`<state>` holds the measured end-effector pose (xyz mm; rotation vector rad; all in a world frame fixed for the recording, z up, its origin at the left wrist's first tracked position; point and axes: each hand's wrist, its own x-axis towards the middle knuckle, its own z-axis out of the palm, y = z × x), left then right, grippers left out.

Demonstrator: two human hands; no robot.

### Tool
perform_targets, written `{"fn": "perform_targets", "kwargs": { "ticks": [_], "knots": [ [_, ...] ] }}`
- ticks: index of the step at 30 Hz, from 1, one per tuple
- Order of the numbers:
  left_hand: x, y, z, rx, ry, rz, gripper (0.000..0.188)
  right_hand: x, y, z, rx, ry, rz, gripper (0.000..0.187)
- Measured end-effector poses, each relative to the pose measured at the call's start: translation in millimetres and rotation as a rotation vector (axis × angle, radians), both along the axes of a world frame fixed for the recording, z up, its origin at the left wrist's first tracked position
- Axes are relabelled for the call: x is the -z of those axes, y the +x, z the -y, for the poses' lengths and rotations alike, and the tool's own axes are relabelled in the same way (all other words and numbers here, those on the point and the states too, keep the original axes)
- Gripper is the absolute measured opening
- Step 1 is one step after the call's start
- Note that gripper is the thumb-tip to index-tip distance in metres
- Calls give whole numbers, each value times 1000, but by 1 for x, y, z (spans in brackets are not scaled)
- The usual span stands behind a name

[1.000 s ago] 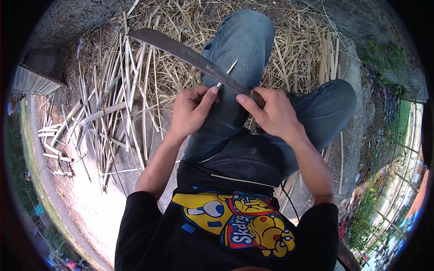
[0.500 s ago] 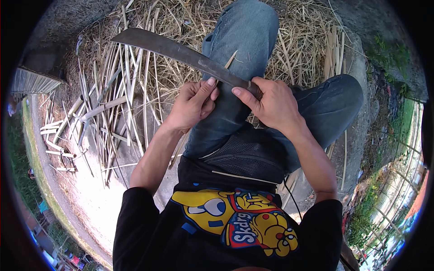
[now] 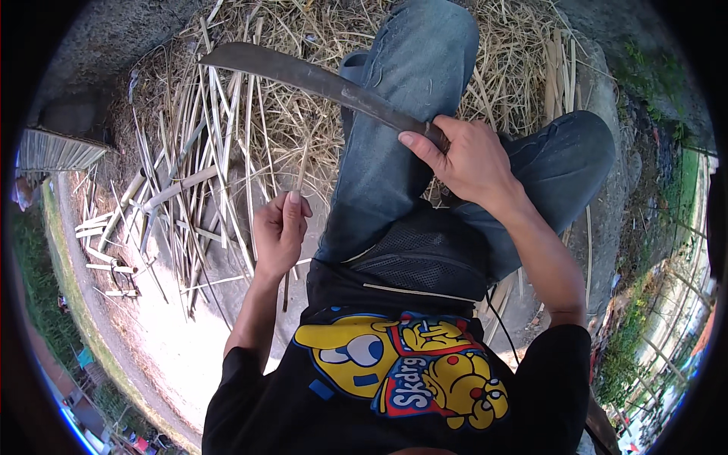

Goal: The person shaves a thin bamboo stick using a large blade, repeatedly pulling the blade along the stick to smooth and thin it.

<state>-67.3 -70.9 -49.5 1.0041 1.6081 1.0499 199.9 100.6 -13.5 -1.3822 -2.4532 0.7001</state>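
Note:
In my right hand (image 3: 476, 165) is a machete (image 3: 326, 83), gripped at the handle end with the thumb along its side. Its long dark blade points to the far left, passing over my raised left knee. My left hand (image 3: 280, 233) is closed around a thin bamboo strip (image 3: 304, 168), the thumb pressed on top. The strip stands out beyond the fist and its darker lower end shows below the hand. The left hand is beside my left thigh, apart from the blade. Fingers wrapped under the strip are partly hidden.
Long split bamboo strips (image 3: 216, 159) lie heaped on the ground at the left, with short bamboo pieces (image 3: 110, 262) farther out. Thin shavings (image 3: 500, 61) cover the ground beyond my knees. More strips (image 3: 557, 80) lie at the right. One thin strip (image 3: 413, 291) rests across my lap.
My left hand has moved down and left, away from the blade, carrying the bamboo strip with it. The machete has shifted slightly right in my right hand's hold.

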Motion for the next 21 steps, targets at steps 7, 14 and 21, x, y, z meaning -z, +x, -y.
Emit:
{"fn": "perform_targets", "kwargs": {
  "ticks": [7, 14, 21],
  "knots": [
    [-7, 25, -59, 125, 76, 22, 41, -23, 8, 16, 54, -202, -251, 70],
    [-19, 48, -94, 197, 76, -4, 38, -3, 2, 23, 31, -132, -149, 67],
    [-8, 44, -93, 229, 81, -11, 39, 12, -10, 7, 17, -7, -51, 67]
  ]
}}
